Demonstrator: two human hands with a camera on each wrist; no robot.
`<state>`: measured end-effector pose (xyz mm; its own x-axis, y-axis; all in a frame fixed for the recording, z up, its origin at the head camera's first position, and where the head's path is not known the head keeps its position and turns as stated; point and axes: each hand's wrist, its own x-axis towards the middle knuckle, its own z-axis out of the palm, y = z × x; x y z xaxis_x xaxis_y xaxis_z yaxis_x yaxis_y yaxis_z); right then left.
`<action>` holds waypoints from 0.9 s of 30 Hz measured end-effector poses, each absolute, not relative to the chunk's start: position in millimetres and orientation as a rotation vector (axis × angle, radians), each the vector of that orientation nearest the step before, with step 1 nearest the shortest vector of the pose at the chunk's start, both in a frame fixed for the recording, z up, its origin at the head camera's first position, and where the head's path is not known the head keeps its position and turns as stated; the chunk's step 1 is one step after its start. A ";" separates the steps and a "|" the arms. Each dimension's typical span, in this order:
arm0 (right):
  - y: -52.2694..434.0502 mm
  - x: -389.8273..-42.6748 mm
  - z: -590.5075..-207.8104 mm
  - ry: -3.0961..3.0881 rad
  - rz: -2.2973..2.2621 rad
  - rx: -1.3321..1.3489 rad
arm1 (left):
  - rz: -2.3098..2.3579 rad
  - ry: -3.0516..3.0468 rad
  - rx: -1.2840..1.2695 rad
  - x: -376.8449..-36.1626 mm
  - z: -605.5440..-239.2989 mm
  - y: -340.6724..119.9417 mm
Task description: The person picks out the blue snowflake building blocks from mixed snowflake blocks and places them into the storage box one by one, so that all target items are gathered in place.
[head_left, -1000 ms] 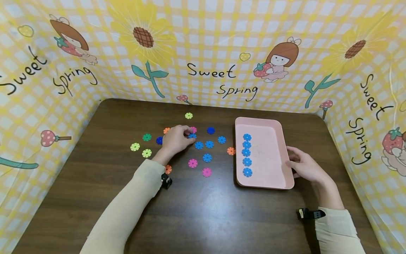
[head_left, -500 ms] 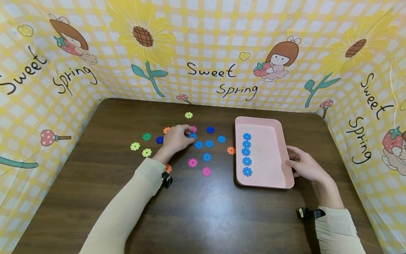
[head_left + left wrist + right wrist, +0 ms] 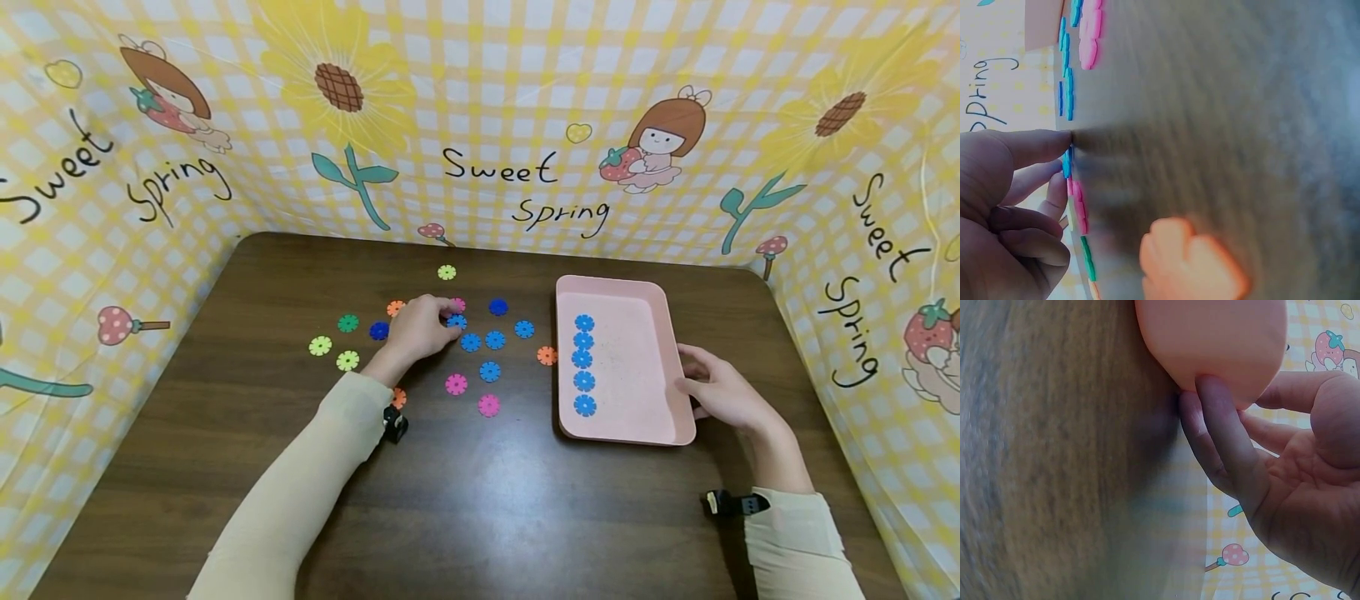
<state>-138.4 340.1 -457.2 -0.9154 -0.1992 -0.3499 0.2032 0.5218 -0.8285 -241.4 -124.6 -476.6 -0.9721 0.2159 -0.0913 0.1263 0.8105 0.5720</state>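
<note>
My left hand (image 3: 422,327) reaches into a scatter of flower-shaped plastic discs on the table. In the left wrist view, its thumb and a finger pinch the edges of a blue disc (image 3: 1067,164), which lies low at the tabletop. A pink disc (image 3: 458,305) lies just beyond these fingertips. On the other side, my right hand (image 3: 726,393) holds the right wall of a pink tray (image 3: 645,358). Its fingertips press low against the outer wall in the right wrist view, and the thumb is at the rim. Inside the tray, several blue discs (image 3: 583,358) form a column along the left.
More blue discs (image 3: 495,340) lie between the left hand and tray. An orange disc (image 3: 547,356) touches the tray's left side. Green (image 3: 348,322) and yellow-green discs (image 3: 320,346) sit farther left. A checked cloth (image 3: 487,108) walls the table's back and sides.
The blue disc at the left fingertips has shifted very slightly to the right. Both hands, the tray and the other discs otherwise stay practically still.
</note>
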 end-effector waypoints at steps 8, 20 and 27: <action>341.2 -138.7 -457.2 2.353 -1.377 -0.003 | 0.824 2.864 0.286 -240.4 -477.0 -121.4; 341.0 -138.4 -455.4 2.354 -1.374 -0.009 | 0.793 2.903 0.170 -240.8 -477.3 -127.7; 341.3 -138.5 -456.5 2.348 -1.381 -0.001 | 0.786 2.887 0.148 -242.1 -477.4 -125.9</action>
<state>-138.5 341.3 -456.5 -0.9139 -0.2065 -0.3495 0.2052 0.5080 -0.8365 -242.1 -125.9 -477.4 -0.9845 0.1327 -0.1145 0.0564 0.8583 0.5100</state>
